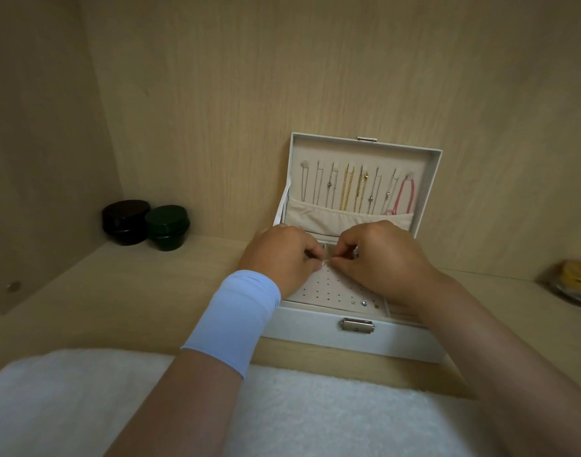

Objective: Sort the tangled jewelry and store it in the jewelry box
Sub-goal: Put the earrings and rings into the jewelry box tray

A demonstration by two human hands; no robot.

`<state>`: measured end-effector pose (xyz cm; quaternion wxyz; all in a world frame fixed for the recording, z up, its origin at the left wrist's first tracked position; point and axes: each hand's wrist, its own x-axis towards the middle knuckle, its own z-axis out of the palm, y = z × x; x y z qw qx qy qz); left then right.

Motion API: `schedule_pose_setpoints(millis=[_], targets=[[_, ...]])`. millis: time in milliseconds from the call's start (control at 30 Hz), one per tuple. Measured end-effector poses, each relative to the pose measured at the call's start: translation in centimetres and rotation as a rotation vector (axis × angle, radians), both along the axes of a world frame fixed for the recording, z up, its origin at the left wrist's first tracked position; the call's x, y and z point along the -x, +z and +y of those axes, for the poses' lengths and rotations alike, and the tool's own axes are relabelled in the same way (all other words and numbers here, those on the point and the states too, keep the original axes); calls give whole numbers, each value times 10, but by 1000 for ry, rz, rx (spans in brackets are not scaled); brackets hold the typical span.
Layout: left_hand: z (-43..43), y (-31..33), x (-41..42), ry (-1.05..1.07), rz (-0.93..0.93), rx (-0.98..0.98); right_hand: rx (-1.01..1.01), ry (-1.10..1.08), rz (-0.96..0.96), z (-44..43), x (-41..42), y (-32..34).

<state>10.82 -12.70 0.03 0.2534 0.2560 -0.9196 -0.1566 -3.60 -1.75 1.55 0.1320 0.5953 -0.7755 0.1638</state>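
Left grip [279,255] & right grip [381,258] both pinch a tiny silvery piece [325,262] (too small to ID) btwn them, just above the perforated panel [332,291] of the open jewelry box [309,331] on the counter [150,308]; necklaces [348,189] hang in its lid.

both hands [332,258] pinch small earring [326,260] – over jewelry box [355,338]

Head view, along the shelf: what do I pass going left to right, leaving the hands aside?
Along the shelf: black jar → green jar → open jewelry box → glass dish holding something gold, at the right edge.
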Motion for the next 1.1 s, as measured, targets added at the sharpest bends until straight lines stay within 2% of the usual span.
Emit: schedule_pose_setpoints(millis=[333, 500, 733, 867, 967, 1100], targets=[[-2, -3, 0, -4, 31, -67, -62, 53, 13, -2, 0, 2], [-2, -3, 0, -20, 32, -66, -147, 136, -59, 4, 3, 8], [-2, -4, 0, -26, 23, -45, -144, 64, -174, 7, 9, 11], [-1, -3, -2, -27, 0, -32, -191, 98, -189, 7, 7, 8], [2, 0, -4, -34, 9, -5, -110, 90, -247, 13, 13, 13], [14, 13, 0, -79, 164, -81, 4, 44, -325, 44, 41, 34]])
